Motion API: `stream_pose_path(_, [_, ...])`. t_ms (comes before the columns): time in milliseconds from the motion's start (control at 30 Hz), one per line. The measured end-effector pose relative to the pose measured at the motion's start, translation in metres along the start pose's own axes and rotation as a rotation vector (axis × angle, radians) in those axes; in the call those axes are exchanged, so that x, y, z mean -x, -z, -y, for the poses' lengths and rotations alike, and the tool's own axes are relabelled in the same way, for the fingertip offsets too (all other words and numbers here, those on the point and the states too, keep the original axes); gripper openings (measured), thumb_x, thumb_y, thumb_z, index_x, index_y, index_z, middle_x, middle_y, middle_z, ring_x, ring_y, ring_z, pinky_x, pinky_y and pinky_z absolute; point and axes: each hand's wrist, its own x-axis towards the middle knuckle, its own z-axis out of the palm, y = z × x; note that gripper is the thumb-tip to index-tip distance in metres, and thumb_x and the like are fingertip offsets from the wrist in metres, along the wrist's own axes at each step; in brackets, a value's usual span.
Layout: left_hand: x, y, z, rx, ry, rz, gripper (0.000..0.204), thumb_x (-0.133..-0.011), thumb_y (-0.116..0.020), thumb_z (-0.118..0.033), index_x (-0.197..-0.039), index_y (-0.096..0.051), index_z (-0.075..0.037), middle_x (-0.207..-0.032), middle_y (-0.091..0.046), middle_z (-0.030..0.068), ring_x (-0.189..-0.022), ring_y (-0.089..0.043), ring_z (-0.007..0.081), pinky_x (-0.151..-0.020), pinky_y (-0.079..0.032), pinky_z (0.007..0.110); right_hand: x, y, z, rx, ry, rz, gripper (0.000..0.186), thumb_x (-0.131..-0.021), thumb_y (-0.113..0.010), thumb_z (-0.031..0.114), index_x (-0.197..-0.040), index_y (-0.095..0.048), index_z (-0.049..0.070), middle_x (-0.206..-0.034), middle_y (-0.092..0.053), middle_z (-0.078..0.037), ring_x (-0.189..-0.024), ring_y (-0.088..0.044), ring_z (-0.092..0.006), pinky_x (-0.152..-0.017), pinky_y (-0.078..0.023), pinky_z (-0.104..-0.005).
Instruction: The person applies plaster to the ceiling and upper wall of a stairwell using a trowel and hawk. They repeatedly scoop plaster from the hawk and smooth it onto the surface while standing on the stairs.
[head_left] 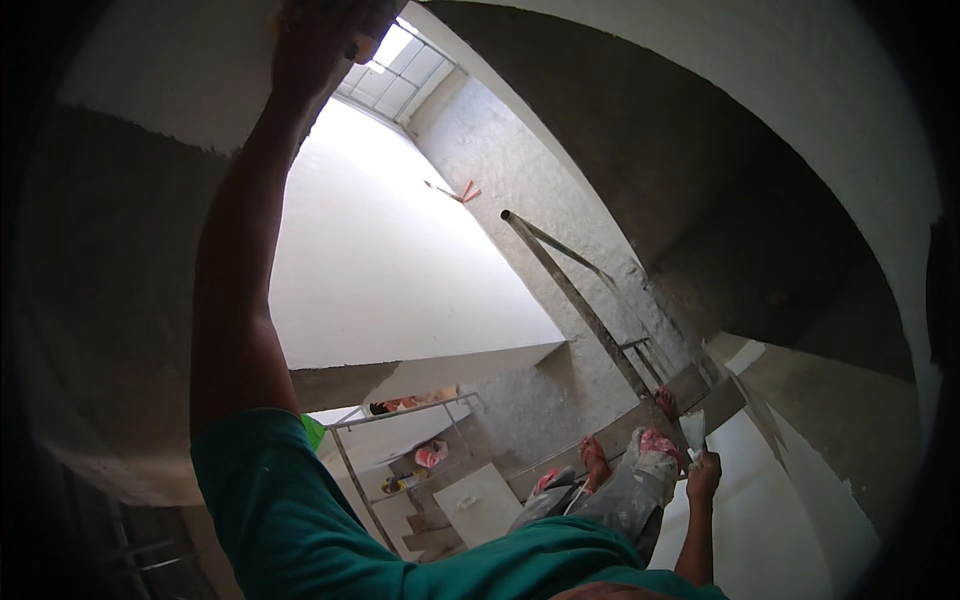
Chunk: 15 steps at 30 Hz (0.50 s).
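Observation:
My left arm reaches high across the view. At the top edge my left hand (318, 40) is closed, up against the pale wall or ceiling surface. Small yellowish bits show beside its fingers, but what it grips is dark and partly cut off. Low on the right, my right hand (704, 478) is wrapped round the handle of a putty knife (694, 428). The knife's wide pale blade points upward, near my putty-stained grey trousers (640, 475). Half of the surface by my left hand is white, bordering a rough grey band (130, 180).
My bare feet stand on a narrow wooden plank (720, 395), high above the floor. A metal scaffold frame (570, 285) rises beside it. Below are another metal frame (345, 460), a white board (480, 505) and a red-and-white bag (431, 454). A barred window (405, 70) lies beyond.

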Motion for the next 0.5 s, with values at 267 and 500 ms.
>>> stream_pose_path(267, [-0.005,-0.002,0.002,0.167,-0.047,-0.116,0.056,-0.078,-0.067,-0.011,-0.13,-0.049,-0.02,-0.128,-0.055,0.0047,-0.121,-0.05,0.0289,-0.106,-0.035,0.053,0.003,-0.008,-0.01,-0.003,0.026,-0.028,0.029,-0.073,-0.06,-0.007,-0.102,-0.06,-0.005,-0.094,-0.057,-0.019,-0.089,-0.058,-0.0362,-0.08,-0.048,-0.0418])
stream_pose_path(500, [0.015,0.001,0.012,0.236,-0.113,-0.105,0.053,-0.082,-0.063,-0.013,-0.132,-0.047,-0.021,-0.133,-0.052,0.0027,-0.123,-0.048,0.0316,-0.105,-0.036,0.053,0.003,-0.008,-0.005,0.036,0.053,-0.03,0.037,-0.075,-0.059,-0.006,-0.112,-0.06,-0.004,-0.095,-0.057,-0.019,-0.09,-0.059,-0.0356,-0.081,-0.048,-0.0411])
